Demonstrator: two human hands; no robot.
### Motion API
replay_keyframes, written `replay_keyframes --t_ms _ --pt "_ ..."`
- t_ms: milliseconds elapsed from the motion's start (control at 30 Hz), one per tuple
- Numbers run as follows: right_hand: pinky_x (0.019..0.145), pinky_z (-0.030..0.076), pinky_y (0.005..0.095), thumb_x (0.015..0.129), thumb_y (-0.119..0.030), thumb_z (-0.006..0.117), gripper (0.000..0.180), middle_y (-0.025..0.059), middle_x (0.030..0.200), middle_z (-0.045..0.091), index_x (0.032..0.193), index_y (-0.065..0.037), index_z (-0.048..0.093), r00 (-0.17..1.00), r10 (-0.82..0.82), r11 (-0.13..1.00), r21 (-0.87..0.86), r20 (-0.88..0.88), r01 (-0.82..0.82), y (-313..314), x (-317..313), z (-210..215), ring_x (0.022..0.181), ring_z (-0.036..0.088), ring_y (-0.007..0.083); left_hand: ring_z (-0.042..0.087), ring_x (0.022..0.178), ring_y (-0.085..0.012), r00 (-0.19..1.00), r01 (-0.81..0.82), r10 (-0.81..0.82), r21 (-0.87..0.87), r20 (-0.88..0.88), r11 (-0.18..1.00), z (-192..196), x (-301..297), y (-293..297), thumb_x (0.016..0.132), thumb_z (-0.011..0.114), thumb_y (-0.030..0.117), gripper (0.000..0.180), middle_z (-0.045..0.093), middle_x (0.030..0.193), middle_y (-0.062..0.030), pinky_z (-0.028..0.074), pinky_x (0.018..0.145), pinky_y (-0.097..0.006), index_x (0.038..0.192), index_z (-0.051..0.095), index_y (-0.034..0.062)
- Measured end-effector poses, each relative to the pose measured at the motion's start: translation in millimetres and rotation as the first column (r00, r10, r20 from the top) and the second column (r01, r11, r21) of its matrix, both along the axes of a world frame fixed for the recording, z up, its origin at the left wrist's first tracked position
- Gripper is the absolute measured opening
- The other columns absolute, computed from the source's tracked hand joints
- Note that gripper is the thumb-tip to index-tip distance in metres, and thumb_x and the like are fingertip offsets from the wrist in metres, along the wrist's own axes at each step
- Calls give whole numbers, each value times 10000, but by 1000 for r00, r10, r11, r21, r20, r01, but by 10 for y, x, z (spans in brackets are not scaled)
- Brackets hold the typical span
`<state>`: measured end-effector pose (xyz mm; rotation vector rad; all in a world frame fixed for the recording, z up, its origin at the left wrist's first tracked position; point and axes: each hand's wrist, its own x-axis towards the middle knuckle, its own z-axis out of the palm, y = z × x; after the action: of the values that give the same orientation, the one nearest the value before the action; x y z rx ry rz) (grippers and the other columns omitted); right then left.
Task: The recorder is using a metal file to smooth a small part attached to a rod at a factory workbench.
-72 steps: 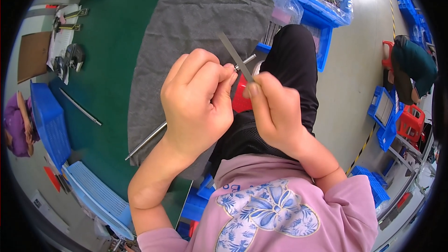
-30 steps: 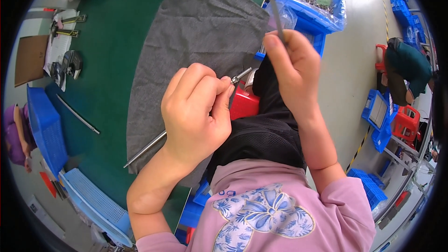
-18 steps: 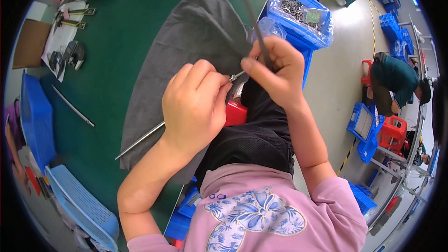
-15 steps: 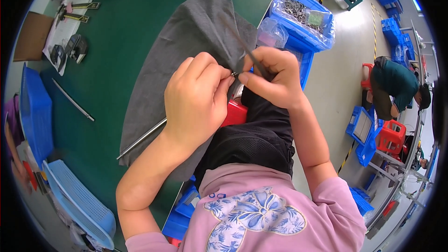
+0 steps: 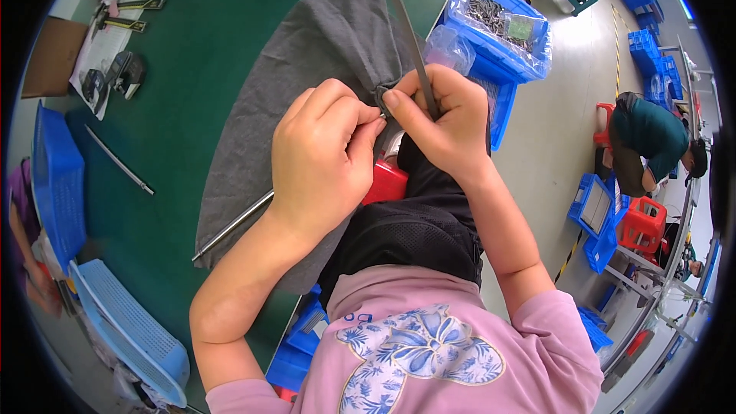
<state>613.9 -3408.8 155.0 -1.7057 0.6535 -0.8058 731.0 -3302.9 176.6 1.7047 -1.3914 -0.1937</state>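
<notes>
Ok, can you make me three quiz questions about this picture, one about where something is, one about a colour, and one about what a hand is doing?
1. Where does the long rod lie?
A. in a blue bin
B. on the green table, partly under the grey cloth
C. on the floor

2. What colour is the table?
A. green
B. yellow
C. white

3. What is the right hand doing?
A. resting flat
B. pointing away
C. gripping a thin flat strip

Answers:
1 B: the rod runs across the table and slips under the cloth.
2 A: the bare top around the cloth is dark green.
3 C: its fingers close on the strip, which sticks up beside the left hand.
</notes>
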Motion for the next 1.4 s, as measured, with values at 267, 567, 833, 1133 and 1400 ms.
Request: replay_keyframes --t_ms 267,567,833,1133,1400 --pt "435 347 241 672 -61 685 145 22 482 444 659 -19 547 889 -457 807 -432 -25 403 -507 46 158 442 422 59 535 648 -258 996 20 -17 -35 83 999 0 -2 30 674 695 -36 124 538 719 -77 425 568 -353 719 591 12" --pt "435 304 246 768 -181 740 262 -25 538 440 725 -10 547 921 -390 914 -112 18 390 -418 -50 -27 489 376 52 530 649 -235 990 -9 15 -43 141 999 74 -30 15 655 684 -38 131 544 750 -62 429 564 -332 753 620 22" --pt "439 258 235 852 -197 688 300 -68 533 414 659 2 573 997 -82 951 297 -10 81 99 -153 -38 520 350 13 540 662 -235 981 31 -24 -33 193 999 79 -11 67 644 687 -41 151 551 760 -61 437 566 -331 765 627 29" --pt "526 370 185 891 -152 645 165 -38 686 563 865 10 629 999 39 940 341 -10 -33 134 -186 -81 612 487 21 550 657 -231 999 9 -11 43 43 999 101 -15 102 669 699 -24 133 557 747 -64 438 569 -326 769 634 36" --pt "484 325 240 977 -108 445 162 -4 576 436 1004 8 555 999 -37 958 284 -19 41 321 -391 26 537 385 35 535 643 -220 982 1 1 -11 186 1000 37 30 118 671 725 -7 147 561 740 -51 427 557 -329 800 670 37"
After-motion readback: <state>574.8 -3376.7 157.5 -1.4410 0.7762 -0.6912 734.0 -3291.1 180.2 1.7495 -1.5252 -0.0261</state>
